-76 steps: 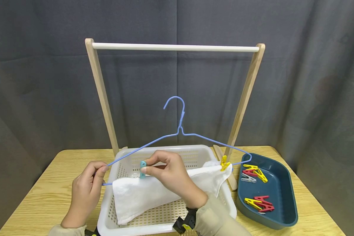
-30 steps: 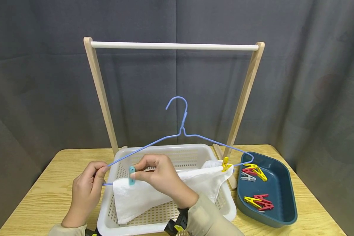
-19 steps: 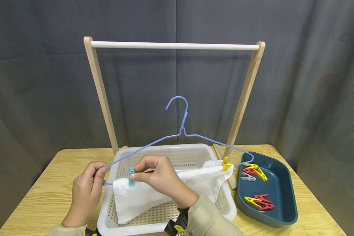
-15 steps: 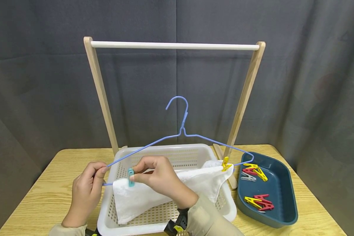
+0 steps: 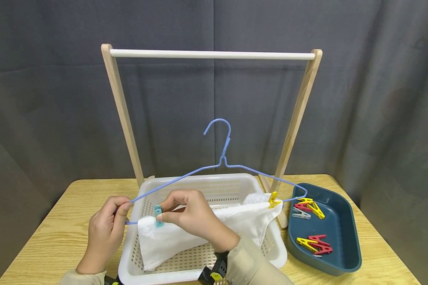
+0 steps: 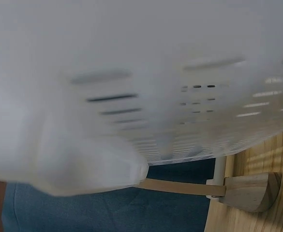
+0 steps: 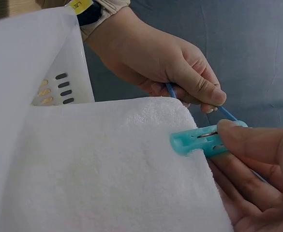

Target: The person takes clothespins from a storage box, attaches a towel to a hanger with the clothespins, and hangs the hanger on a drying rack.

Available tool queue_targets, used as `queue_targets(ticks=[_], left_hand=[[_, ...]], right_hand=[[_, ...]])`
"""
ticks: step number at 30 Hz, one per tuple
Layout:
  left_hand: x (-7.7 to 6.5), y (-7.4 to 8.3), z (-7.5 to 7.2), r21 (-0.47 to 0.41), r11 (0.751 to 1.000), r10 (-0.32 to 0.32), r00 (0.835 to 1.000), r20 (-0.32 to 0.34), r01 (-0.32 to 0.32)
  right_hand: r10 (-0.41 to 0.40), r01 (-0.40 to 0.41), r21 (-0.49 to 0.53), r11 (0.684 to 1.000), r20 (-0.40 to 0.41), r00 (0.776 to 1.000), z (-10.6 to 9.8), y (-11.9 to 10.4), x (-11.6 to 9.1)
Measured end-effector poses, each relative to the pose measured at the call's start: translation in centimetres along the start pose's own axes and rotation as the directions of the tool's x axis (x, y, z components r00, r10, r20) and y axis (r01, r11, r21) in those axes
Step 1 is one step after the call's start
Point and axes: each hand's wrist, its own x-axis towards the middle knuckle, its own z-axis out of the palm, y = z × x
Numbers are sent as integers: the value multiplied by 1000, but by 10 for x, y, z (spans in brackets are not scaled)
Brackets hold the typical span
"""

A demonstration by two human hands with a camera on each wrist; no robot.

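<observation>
My left hand [image 5: 107,229] grips the left end of a blue wire hanger [image 5: 185,174], whose hook points up. A white towel [image 5: 180,239] is draped over the hanger's bottom bar. Between thumb and fingers my right hand [image 5: 196,215] pinches a teal clothespin [image 5: 158,215]. In the right wrist view the jaws of the teal clothespin [image 7: 199,137] straddle the towel's folded edge [image 7: 117,159] near its corner, close to my left hand [image 7: 175,72]. A yellow clothespin [image 5: 274,200] clips the towel's right end to the bar.
Below the towel stands a white perforated basket [image 5: 235,180], with bunched white cloth [image 5: 255,198] at its right. A dark blue tray [image 5: 342,221] holds several red, yellow and grey clothespins. Behind rises a wooden rack with a white rail [image 5: 214,54].
My right hand has moved left along the towel with the teal clothespin, then slightly down onto its edge. The hanger's hook has shifted a little to the right and lower. My left hand keeps its grip.
</observation>
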Motion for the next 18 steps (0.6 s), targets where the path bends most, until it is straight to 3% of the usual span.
queue_targets(ticks=[18], left_hand=[[0, 0, 1, -9, 1000, 14, 1000, 11, -14]], right_hand=[[31, -30, -5, 1000, 11, 999, -1, 0, 0]])
